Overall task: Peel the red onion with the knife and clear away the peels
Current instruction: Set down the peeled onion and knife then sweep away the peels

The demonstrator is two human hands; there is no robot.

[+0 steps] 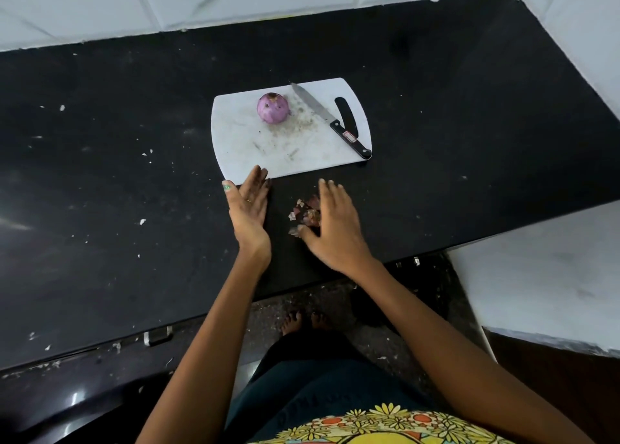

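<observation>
Both hands are lying flat and open, holding nothing: left hand (249, 205) touching the board (302, 148) edge, right hand (335, 222) covering the peels (303, 213). Onion (272, 107) and knife (330, 119) are sitting on the board, with bare tabletop (117, 175) all around.

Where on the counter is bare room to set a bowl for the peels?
Free: the black counter left of the cutting board, and the stretch right of the knife, with only small flecks. Crowded: in front of the board, where the left hand, right hand and peels sit.
</observation>
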